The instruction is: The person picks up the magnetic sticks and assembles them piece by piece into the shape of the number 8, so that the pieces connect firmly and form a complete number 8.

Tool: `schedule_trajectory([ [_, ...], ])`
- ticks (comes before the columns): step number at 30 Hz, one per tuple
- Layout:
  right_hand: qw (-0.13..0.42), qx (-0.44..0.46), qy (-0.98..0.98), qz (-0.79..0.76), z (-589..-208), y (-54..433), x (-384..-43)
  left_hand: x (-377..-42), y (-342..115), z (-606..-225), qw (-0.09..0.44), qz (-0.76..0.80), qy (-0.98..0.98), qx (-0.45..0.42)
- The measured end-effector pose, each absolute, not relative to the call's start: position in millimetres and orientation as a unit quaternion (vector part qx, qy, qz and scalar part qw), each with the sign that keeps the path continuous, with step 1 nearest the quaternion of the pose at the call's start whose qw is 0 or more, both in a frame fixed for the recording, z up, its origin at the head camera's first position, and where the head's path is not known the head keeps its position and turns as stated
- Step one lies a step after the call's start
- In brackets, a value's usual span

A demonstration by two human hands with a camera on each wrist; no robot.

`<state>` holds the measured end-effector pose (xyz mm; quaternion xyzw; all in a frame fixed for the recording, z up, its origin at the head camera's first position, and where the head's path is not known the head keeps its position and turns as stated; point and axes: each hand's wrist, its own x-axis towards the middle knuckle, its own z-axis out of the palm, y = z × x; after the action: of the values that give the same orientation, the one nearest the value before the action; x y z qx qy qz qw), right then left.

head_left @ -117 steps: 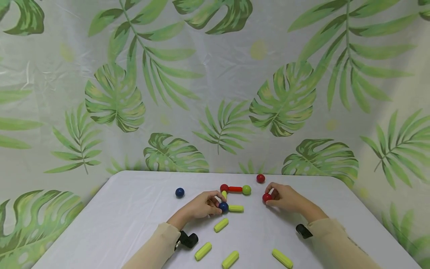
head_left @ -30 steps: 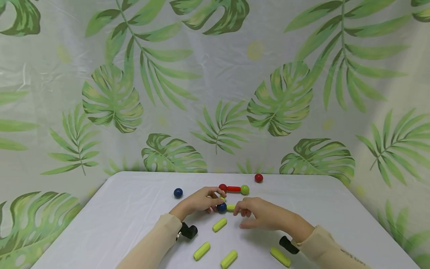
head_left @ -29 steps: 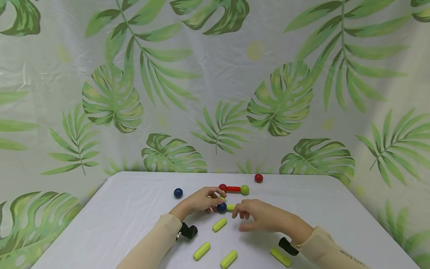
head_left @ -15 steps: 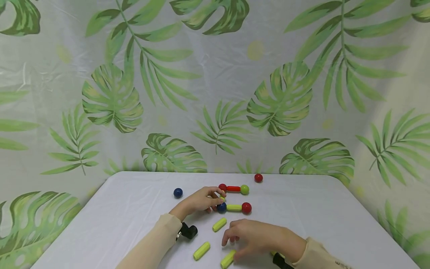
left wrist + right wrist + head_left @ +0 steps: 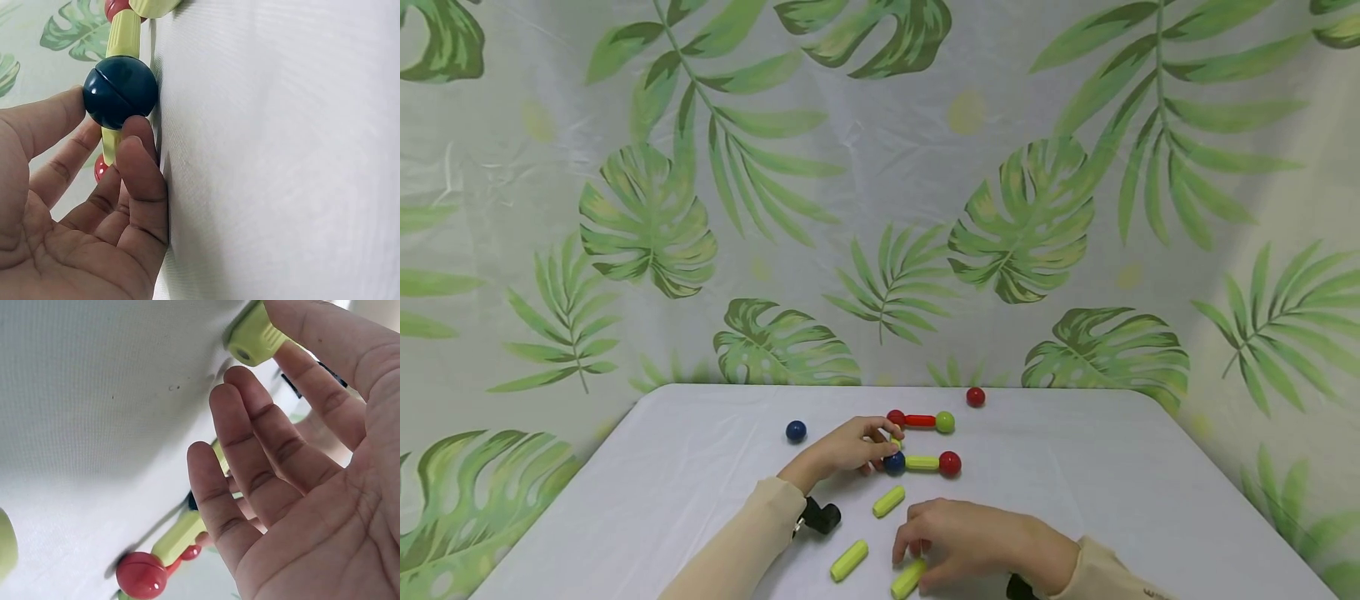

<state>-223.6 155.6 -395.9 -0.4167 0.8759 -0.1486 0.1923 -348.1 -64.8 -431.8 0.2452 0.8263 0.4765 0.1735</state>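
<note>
My left hand (image 5: 853, 446) holds a dark blue ball (image 5: 120, 92) between thumb and fingertips. From that ball a yellow-green rod (image 5: 922, 462) runs right to a red ball (image 5: 950, 464). Another short yellow-green rod, partly behind my fingers, leads back to a second red ball (image 5: 896, 419), then a red rod (image 5: 920, 421) and a light green ball (image 5: 945, 422). Close to the front, my right hand (image 5: 973, 537) has thumb and index finger on either side of a loose yellow-green rod (image 5: 253, 340), pinching its end; the other fingers are spread away from it.
Two more loose yellow-green rods, a nearer one (image 5: 849, 561) and a farther one (image 5: 889, 502), lie left of my right hand. A loose blue ball (image 5: 796, 431) sits back left and a loose red ball (image 5: 975, 397) near the back edge of the white-covered table (image 5: 700, 483).
The red ball that my right hand held is now on the rod's right end, released. My right hand has moved nearer, to a loose rod. The left hand has stayed at the blue ball.
</note>
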Motion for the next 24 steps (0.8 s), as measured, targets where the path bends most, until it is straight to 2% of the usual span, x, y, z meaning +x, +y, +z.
schedule_trajectory([
  [13,0.204,-0.412,0.874,-0.155,-398.5,152.3,-222.5,-349.6,-63.9,-432.3,0.174,0.479,0.826,0.242],
  [24,0.193,-0.427,0.87,-0.155,-398.9,153.3,-222.4,-352.6,-63.1,-433.1,0.174,0.475,0.829,0.237],
])
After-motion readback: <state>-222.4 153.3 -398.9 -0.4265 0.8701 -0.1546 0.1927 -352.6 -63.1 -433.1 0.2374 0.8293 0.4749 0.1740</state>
